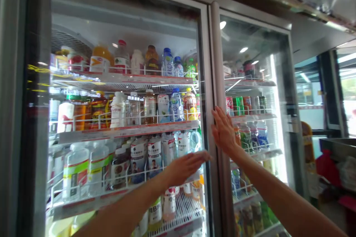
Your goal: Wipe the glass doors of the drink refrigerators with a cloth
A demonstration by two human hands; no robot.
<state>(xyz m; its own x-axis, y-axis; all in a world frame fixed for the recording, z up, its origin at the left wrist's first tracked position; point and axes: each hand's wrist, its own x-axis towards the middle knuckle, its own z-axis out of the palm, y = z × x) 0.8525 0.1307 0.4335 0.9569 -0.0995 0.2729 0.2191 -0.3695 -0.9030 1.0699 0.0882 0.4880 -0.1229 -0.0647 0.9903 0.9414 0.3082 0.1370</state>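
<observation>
A tall drinks fridge with two glass doors fills most of the head view. My right hand [223, 130] lies flat with fingers stretched upward against the long vertical handle [217, 59] of the right glass door [250, 63]. My left hand [190, 163] is stretched out in front of the left glass door [125, 18], its fingertips close to the door's metal frame [206, 81]. Whether those fingertips touch the frame I cannot tell. Nothing is held in either hand. Both doors look closed, and my left forearm hides part of the lower shelves.
Behind the left door, wire shelves hold several rows of bottles [139, 152]. Cans [238, 105] and more bottles stand behind the right door. To the fridge's right are a red item [328, 166], a dark counter-like box [338, 148] and windows [308, 81].
</observation>
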